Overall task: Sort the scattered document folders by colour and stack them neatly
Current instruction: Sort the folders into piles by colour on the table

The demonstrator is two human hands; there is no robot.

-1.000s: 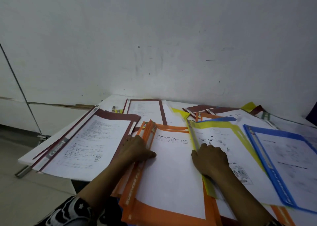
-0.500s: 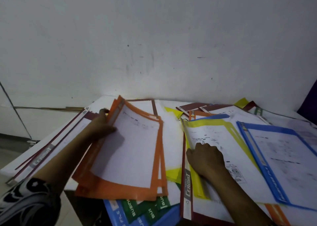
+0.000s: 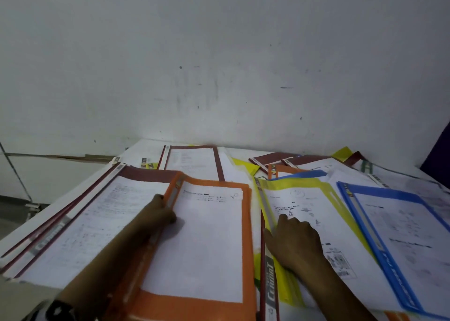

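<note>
At the lower left corner of the frame a black-and-white patterned sleeve (image 3: 57, 308) leads into the left arm, which is blurred. The left hand (image 3: 158, 213) grips the orange folders (image 3: 190, 307) at their left spine edge, thumb on top of the clear cover and fingers wrapped out of sight beneath. These folders fill the lower middle of the frame and partly overlap the maroon folders (image 3: 148, 175), which lie fanned out at the left of the frame.

Right of the orange folders, a maroon-edged grey spine (image 3: 270, 289) printed "CERMAT" runs up from the bottom edge. Just right of it the right hand (image 3: 295, 244) rests knuckles-up on the yellow folder (image 3: 287, 184), fingers bent and the forefinger reaching toward the folder's spine. Whether it pinches that edge or only presses down, I cannot tell. The two hands are apart, with the orange folders' printed sheet between them.

The blue folder (image 3: 394, 195) lies at the right of the frame, overlapping the yellow folder's right side.

Farther back, upper middle of the pile, another maroon folder (image 3: 192, 162) lies flat. To its right sits a loose heap of maroon, orange and yellow covers (image 3: 280, 168). The white desk (image 3: 143, 147) meets a scuffed pale wall (image 3: 219, 53).
</note>
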